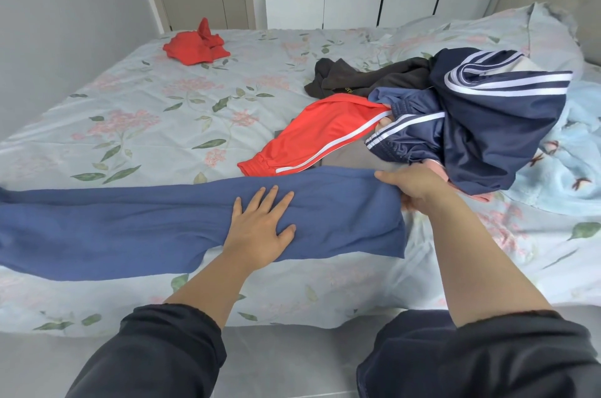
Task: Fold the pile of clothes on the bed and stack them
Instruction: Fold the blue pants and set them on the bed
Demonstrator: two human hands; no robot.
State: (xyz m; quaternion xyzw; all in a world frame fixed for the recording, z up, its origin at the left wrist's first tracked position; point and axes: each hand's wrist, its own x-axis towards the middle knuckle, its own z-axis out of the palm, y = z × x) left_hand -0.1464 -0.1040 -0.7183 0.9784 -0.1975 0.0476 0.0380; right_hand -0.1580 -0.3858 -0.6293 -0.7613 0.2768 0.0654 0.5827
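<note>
While the long blue knit garment [146, 225] lies stretched flat across the near edge of the bed, running from the left border to just right of centre, it is pressed down by the left hand [260, 228], which is laid palm-down on it with the fingers spread wide. Its right end is gripped by the right hand [413, 189], whose thumb is seen on top of the cloth and whose fingers are curled under the edge. The bed is covered by a pale blue sheet printed with pink flowers and green leaves [146, 111].

Just beyond the right hand, at the right of the bed, the unfolded pile is found: a navy tracksuit piece with white stripes [481, 124] is heaped on top, and an orange-red pair of sports shorts with a white side stripe [312, 140] is spread out to its left, touching it. A grey item [351, 155] is partly shown between the shorts and the blue garment; what it is cannot be told. A dark charcoal garment [364, 75] is crumpled on the far side of the pile. Well apart, at the far left of the bed, a crumpled red garment [196, 45] is seen. A fluffy light-blue blanket [566, 170] is bunched at the right edge.
</note>
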